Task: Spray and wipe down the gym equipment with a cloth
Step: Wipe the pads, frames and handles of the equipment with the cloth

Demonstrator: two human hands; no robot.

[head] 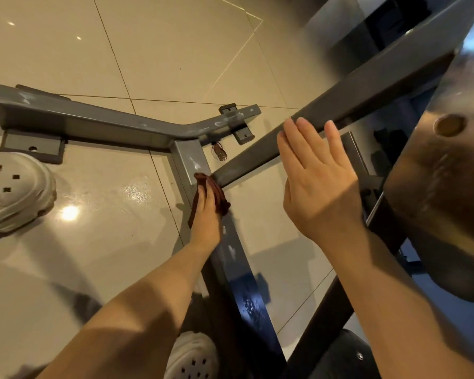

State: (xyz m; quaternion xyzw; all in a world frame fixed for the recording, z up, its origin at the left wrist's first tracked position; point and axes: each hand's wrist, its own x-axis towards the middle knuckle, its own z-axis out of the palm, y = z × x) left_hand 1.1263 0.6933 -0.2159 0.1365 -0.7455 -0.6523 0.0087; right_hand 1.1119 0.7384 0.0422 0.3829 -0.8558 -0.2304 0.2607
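Note:
A grey steel gym frame (99, 120) lies on the tiled floor, with one base bar running toward me and a slanted bar (353, 97) rising to the upper right. My left hand (207, 214) holds a dark red cloth (219, 196) pressed on the base bar near the joint where the bars meet. My right hand (316, 179) rests flat, fingers straight, against the slanted bar. White smears and scuffs mark the grey paint. No spray bottle is in view.
White clog shoes stand at the left edge (14, 190) and at the bottom centre (192, 356). A shiny brown padded part (449, 170) of the machine fills the right side. A small brown object (219, 154) lies on the glossy beige tiles by the frame's joint.

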